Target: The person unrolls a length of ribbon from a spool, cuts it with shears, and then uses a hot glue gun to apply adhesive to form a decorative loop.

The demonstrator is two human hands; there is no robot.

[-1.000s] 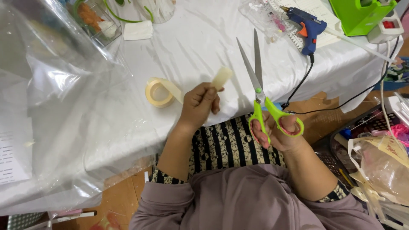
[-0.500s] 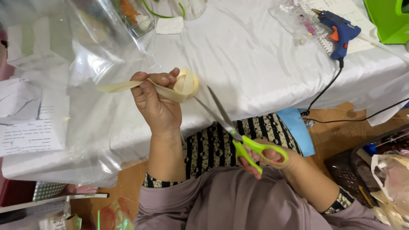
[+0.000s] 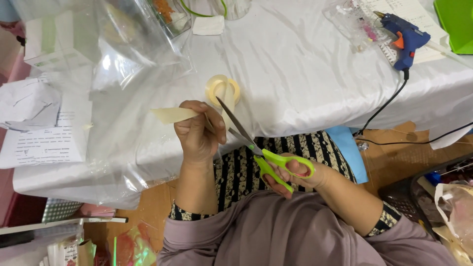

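Head view shows the left hand (image 3: 199, 135) pinching a pulled strip (image 3: 172, 115) of the tape roll (image 3: 222, 89) above the counter (image 3: 305, 79), while the right hand (image 3: 295, 172) grips green scissors (image 3: 268, 157) with open blades; better keep the strip tight and cut near the fingers.

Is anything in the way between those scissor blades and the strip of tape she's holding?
Nothing visible. The left hand holds the tape strip pulled from the tape roll, and the scissors in the right hand already reach it, blades open.
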